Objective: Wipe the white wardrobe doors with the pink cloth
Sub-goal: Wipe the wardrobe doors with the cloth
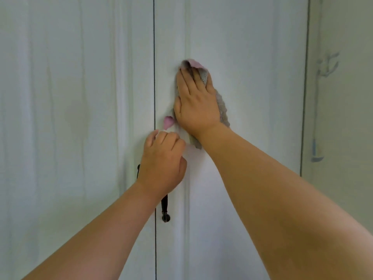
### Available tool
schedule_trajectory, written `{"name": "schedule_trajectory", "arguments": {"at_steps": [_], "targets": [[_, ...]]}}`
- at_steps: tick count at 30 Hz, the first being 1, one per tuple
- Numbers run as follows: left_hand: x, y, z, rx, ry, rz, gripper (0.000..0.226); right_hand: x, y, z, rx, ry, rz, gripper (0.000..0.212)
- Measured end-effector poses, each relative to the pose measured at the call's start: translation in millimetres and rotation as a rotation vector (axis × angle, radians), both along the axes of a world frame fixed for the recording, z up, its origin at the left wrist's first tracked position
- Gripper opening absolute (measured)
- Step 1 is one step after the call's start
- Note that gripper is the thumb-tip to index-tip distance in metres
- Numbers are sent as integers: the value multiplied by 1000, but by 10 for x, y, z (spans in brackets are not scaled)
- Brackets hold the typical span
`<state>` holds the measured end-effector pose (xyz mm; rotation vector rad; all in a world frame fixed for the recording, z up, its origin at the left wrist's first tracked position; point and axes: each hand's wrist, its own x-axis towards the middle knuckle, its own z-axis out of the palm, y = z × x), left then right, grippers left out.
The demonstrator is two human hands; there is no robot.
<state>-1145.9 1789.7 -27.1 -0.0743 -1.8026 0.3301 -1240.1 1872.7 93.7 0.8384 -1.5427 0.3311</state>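
Your right hand lies flat, fingers straight, pressing the crumpled pink-and-grey microfibre cloth against the right-hand white panelled wardrobe door, just beside the dark seam between the two doors. The open palm spreads pressure across the cloth, so more of the fabric meets the painted surface; loose folds spill out above your fingertips and below your wrist, with a pink corner poking out on the seam side. Your left hand sits lower, fingers curled in front of the dark metal door handle; whether that grip is clamped on the handle or merely resting closed, you cannot tell from here. It likely steadies the door against your push. The left-hand white door is not being touched by the cloth.
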Motion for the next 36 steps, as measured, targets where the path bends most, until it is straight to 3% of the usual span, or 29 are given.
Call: {"name": "schedule_trajectory", "arguments": {"at_steps": [5, 10, 16, 18, 20, 24, 26, 29, 33, 36], "targets": [[32, -28, -348, 113, 132, -23, 26, 16, -13, -631, -36, 47, 118, 60], [-35, -38, -860, 138, 191, -23, 20, -43, 28, -2000, -15, 29, 207, 49], [-9, 149, -1688, 16, 309, -87, 22, -64, 403, -3684, 236, -65, 252, 43], [77, 105, -2177, 43, 220, -96, 24, -151, 532, -4087, 319, -41, 241, 50], [203, 21, -2527, 118, 116, -75, 27, -219, 655, -4077, 299, -16, 225, 48], [292, -166, -2896, 289, 13, 7, 27, -185, 501, -3615, -151, -129, 48, 55], [234, -213, -3011, 329, 21, 17, 31, -94, 259, -3647, -252, -172, 3, 62], [110, -159, -3146, 293, 22, 30, 40, 22, -40, -4128, -175, -139, 28, 55], [100, 82, -3682, 301, -127, 40, 28, 149, 171, -5300, 33, -257, 121, 43], [234, 147, -4013, 289, -285, 27, 39, 103, 625, -5553, 124, -381, -21, 61]]}}
